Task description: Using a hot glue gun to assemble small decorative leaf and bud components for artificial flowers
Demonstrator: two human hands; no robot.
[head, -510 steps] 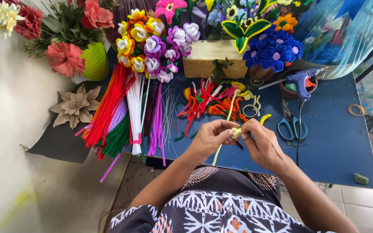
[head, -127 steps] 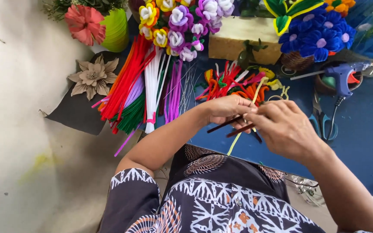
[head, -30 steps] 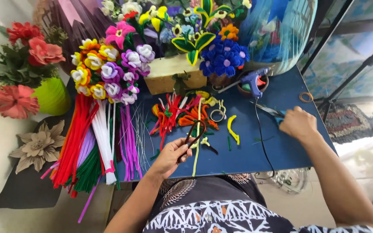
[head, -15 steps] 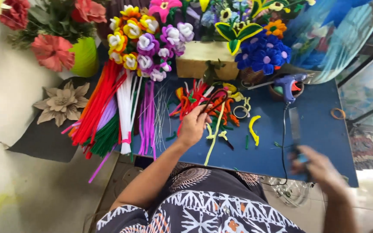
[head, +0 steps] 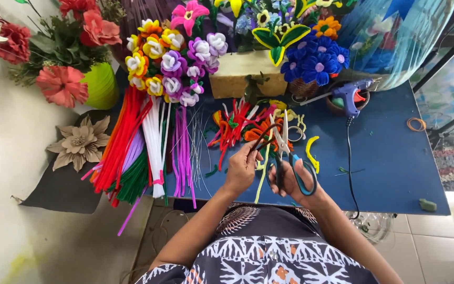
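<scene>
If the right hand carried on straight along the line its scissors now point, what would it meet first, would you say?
The right hand aims its scissors up the table. First in line, probably, is the heap of red and orange pipe cleaner pieces, then the tan block holding flowers. Height above the heap is unclear.

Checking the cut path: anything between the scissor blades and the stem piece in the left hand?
Nothing visible. The scissors in the right hand have open blades right at the thin dark stem piece pinched by the left hand. The loose pipe-cleaner pieces lie beyond, on the blue table.
</scene>
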